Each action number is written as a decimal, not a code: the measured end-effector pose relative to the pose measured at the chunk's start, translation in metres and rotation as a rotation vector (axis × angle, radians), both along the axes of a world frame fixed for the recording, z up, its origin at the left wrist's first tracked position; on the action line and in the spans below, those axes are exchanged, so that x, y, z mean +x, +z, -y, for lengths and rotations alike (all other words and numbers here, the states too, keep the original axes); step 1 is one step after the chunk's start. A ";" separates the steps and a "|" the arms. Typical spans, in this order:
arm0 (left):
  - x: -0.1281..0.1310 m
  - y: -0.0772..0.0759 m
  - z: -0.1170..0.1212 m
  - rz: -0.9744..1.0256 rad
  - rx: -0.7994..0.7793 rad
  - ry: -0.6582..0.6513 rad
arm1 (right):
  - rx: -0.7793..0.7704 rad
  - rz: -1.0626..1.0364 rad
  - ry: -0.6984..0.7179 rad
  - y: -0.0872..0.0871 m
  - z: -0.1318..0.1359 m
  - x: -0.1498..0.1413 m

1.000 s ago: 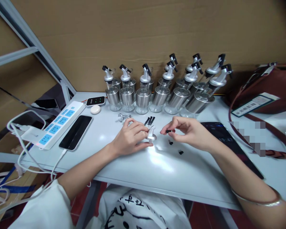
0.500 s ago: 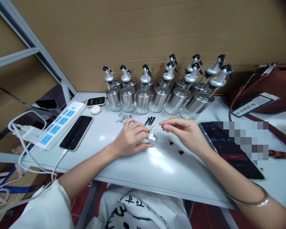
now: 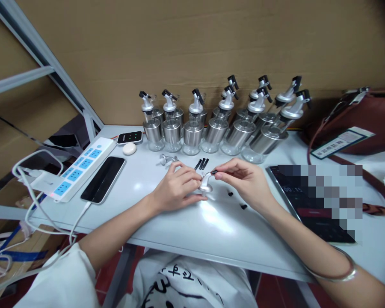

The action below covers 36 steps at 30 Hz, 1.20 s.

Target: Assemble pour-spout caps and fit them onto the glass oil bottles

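Note:
My left hand [image 3: 176,186] rests on the white table [image 3: 218,222], its fingers closed round a small silver pourer spout [image 3: 205,184]. My right hand [image 3: 244,177] pinches a tiny black part [image 3: 213,172] and holds it against the top of that spout. Several more black parts [image 3: 201,164] lie just behind the hands, and two small black pieces [image 3: 243,206] lie on the table in front of my right hand. Another silver spout [image 3: 165,159] lies behind my left hand.
Several glass-and-steel dispenser bottles [image 3: 192,128] stand in a row along the cardboard wall. A power strip [image 3: 77,169], a black phone [image 3: 103,179] on a cable and a small black device [image 3: 129,137] are at the left. A dark tablet [image 3: 311,201] and a brown bag [image 3: 356,124] are at the right.
My right hand has moved left with the black part, from apart from the spout to touching its top. My left hand has kept hold of the spout.

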<state>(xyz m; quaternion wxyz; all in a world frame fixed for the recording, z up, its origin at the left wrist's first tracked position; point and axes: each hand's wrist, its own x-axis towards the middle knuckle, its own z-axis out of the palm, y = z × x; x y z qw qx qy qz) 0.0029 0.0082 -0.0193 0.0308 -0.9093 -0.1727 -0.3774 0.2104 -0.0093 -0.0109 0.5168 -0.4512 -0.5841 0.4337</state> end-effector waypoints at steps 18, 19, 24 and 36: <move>0.002 -0.001 0.000 0.006 0.013 -0.022 | 0.101 -0.027 -0.004 -0.008 0.001 -0.005; 0.002 -0.001 0.000 0.006 0.015 -0.022 | 0.102 -0.037 -0.004 -0.008 0.001 -0.006; 0.002 0.000 0.000 0.011 0.017 -0.015 | 0.055 -0.092 0.060 -0.005 0.003 -0.006; 0.002 0.000 0.002 0.049 0.012 -0.026 | -0.720 -0.599 0.486 0.003 0.002 -0.003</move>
